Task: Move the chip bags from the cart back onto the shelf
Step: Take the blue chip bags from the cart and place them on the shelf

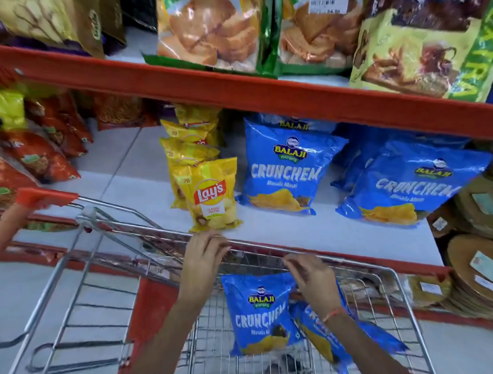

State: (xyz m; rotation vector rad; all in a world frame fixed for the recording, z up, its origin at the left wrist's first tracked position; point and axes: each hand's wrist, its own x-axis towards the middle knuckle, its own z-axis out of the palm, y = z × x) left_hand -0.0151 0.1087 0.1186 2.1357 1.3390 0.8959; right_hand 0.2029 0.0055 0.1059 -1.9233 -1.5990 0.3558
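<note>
The right hand [315, 279] pinches the top corner of a blue chip bag [259, 312] standing in the cart [406, 301]. The left hand [204, 258], at nine o'clock from it, spreads empty over the cart's rim below the white shelf [311, 235]. A second blue bag [345, 337] lies at four o'clock of the first.

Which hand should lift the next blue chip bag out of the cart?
Probably the right hand. Its fingers are at the top corner of the upright blue bag in the cart, while the left hand rests open on the cart's rim.

left arm [172, 329]: bare, no sleeve | right wrist [332, 314]: thin orange-red thread band
</note>
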